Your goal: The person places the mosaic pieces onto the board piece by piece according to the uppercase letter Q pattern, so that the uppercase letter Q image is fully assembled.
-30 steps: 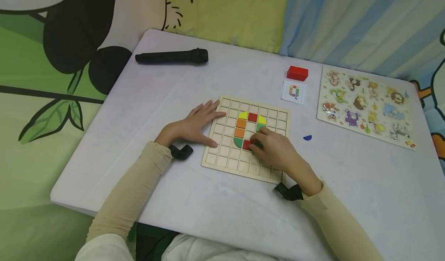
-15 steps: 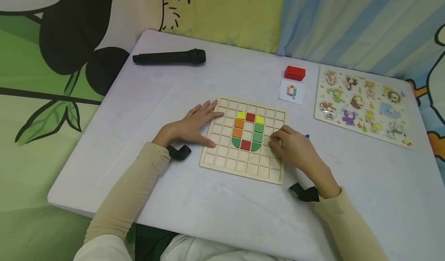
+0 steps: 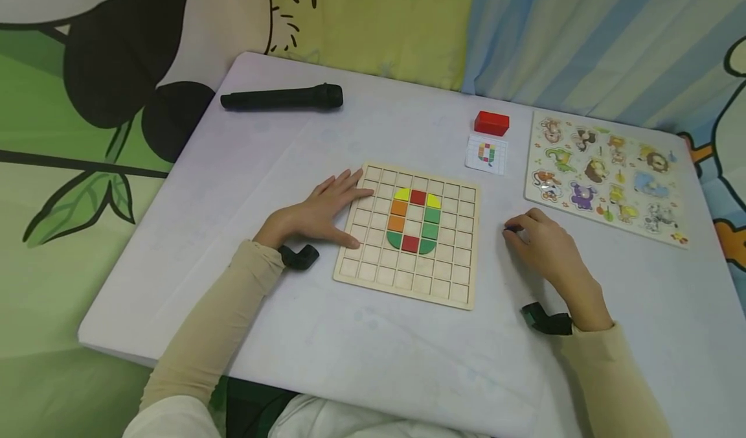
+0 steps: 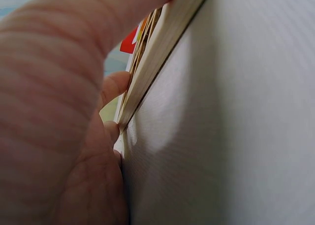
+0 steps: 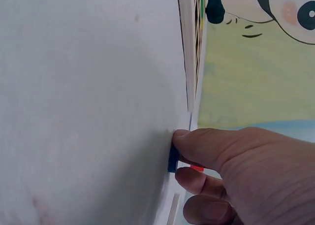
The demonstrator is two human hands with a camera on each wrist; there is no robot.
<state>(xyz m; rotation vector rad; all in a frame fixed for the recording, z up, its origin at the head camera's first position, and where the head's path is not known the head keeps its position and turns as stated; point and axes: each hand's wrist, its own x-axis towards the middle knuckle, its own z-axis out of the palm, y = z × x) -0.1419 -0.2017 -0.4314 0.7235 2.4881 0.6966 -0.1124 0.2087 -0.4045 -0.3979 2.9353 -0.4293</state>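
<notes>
A square wooden grid board (image 3: 402,278) lies on the table, with a ring of red, yellow, orange and green pieces set in its cells. On its left edge rests my left hand (image 3: 320,214), fingers spread, thumb and fingertips touching the frame. To the right of the board, my right hand (image 3: 548,250) has thumb and fingers at a small blue half-round piece (image 5: 173,158), pinching it at the table surface. Most of that piece is covered by the fingers in the head view.
A pattern card (image 3: 486,155) lies behind the board, beside a red block (image 3: 492,123). An animal picture puzzle (image 3: 606,179) is at the right rear. A black microphone (image 3: 282,98) lies at the back left. Curtains stand behind the table.
My right hand has left the green piece at the ring's lower right and moved right, off the board, to the blue piece. My left hand has stayed on the board's edge.
</notes>
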